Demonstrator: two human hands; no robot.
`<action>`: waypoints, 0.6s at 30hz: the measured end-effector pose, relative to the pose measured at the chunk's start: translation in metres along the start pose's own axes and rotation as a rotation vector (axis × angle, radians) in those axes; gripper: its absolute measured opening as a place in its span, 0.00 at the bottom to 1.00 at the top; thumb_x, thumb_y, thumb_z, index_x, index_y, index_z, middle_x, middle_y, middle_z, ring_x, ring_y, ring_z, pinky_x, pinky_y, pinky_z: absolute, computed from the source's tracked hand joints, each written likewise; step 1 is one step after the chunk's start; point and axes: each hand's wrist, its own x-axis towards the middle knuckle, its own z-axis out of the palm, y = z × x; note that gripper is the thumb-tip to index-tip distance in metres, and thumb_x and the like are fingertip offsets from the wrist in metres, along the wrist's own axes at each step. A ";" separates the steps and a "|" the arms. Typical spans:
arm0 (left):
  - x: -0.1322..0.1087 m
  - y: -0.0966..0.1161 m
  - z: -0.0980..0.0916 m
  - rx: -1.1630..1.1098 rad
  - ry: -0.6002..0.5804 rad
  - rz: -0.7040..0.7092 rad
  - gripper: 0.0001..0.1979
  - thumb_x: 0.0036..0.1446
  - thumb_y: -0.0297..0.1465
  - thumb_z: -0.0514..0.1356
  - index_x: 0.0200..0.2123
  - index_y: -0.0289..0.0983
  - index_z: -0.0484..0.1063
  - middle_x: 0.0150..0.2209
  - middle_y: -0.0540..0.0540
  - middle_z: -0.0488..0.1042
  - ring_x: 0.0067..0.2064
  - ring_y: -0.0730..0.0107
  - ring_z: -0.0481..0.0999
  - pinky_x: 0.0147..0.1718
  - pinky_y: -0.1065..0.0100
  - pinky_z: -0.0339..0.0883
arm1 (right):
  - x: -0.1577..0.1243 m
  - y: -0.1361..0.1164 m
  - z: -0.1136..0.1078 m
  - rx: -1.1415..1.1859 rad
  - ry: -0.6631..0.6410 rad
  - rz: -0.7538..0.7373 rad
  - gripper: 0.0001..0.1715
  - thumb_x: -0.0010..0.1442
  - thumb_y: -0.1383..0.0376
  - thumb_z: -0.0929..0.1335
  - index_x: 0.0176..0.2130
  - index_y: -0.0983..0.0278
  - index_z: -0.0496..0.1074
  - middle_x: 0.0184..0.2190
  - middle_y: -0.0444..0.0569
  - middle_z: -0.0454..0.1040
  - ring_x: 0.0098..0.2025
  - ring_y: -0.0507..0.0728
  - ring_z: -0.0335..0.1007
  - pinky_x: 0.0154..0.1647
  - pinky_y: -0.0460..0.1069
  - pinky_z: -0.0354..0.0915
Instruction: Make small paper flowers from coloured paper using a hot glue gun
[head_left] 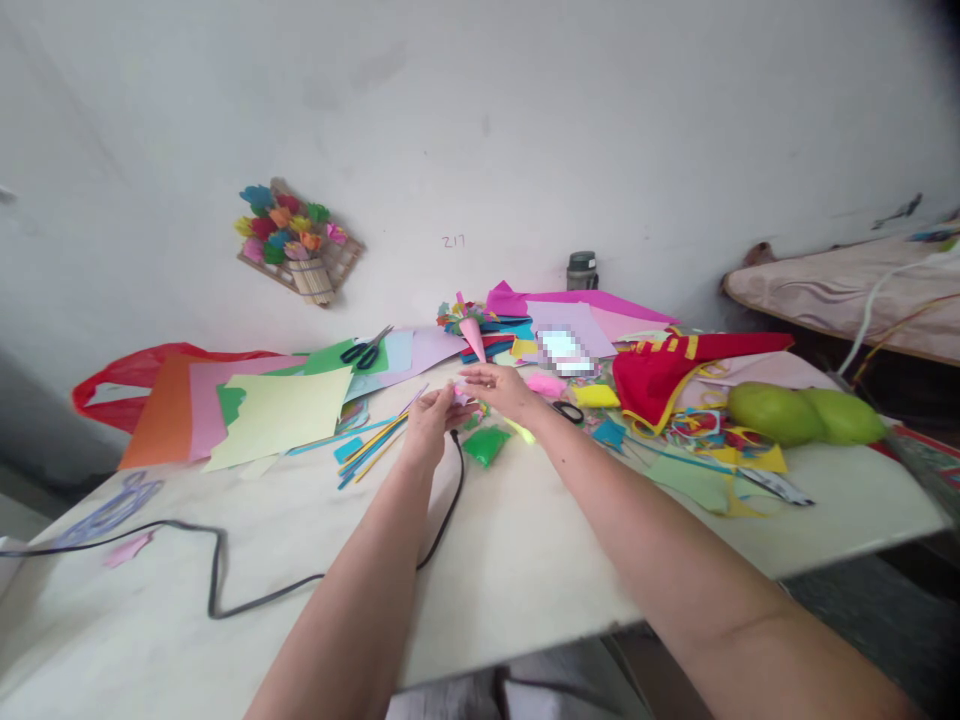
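Both my hands meet over the middle of the table, fingertips close together around a small pink-lilac piece [460, 393], perhaps paper, mostly covered by fingers. My left hand [431, 420] pinches it from the left. My right hand [498, 388] reaches in from the right with bent fingers at the same piece; whether it grips it too is unclear. Just below the hands lies a green packet [486, 446]. Thin blue and yellow paper strips [371, 450] lie left of my left hand. Beyond the fingers stands a pink paper cone [471, 335] with a colourful top.
Coloured paper sheets [277, 425] and black scissors [366, 350] lie at left. A black cable [217, 560] crosses the table [540, 570]. To the right are a phone [566, 350], yellow packet [597, 396], red cloth [660, 380], green fruits [802, 413] and a cutter knife [776, 486].
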 end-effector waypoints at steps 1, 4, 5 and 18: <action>0.000 0.001 0.001 0.003 0.005 -0.001 0.17 0.44 0.41 0.61 0.28 0.31 0.68 0.23 0.45 0.75 0.27 0.66 0.76 0.26 0.70 0.69 | -0.001 -0.002 -0.001 0.032 0.005 0.032 0.15 0.48 0.62 0.67 0.36 0.67 0.72 0.32 0.48 0.73 0.31 0.51 0.67 0.33 0.46 0.62; -0.002 0.002 0.002 0.024 0.010 -0.003 0.17 0.44 0.42 0.61 0.28 0.32 0.67 0.24 0.44 0.75 0.27 0.66 0.76 0.25 0.69 0.69 | -0.002 -0.004 -0.004 0.026 0.015 0.110 0.13 0.48 0.60 0.66 0.27 0.69 0.72 0.24 0.46 0.72 0.26 0.50 0.65 0.29 0.45 0.61; -0.003 0.003 0.003 0.028 0.011 -0.003 0.18 0.44 0.42 0.61 0.28 0.32 0.67 0.24 0.44 0.75 0.27 0.65 0.76 0.25 0.69 0.69 | -0.001 -0.004 -0.004 0.016 0.025 0.128 0.13 0.47 0.60 0.67 0.25 0.69 0.71 0.22 0.46 0.71 0.25 0.50 0.64 0.28 0.45 0.60; -0.006 0.003 0.003 0.082 -0.035 0.019 0.17 0.38 0.38 0.65 0.21 0.33 0.63 0.24 0.44 0.75 0.28 0.65 0.76 0.27 0.69 0.69 | 0.002 0.005 -0.001 0.001 0.078 0.148 0.08 0.43 0.64 0.65 0.20 0.68 0.67 0.17 0.41 0.64 0.21 0.48 0.58 0.25 0.44 0.57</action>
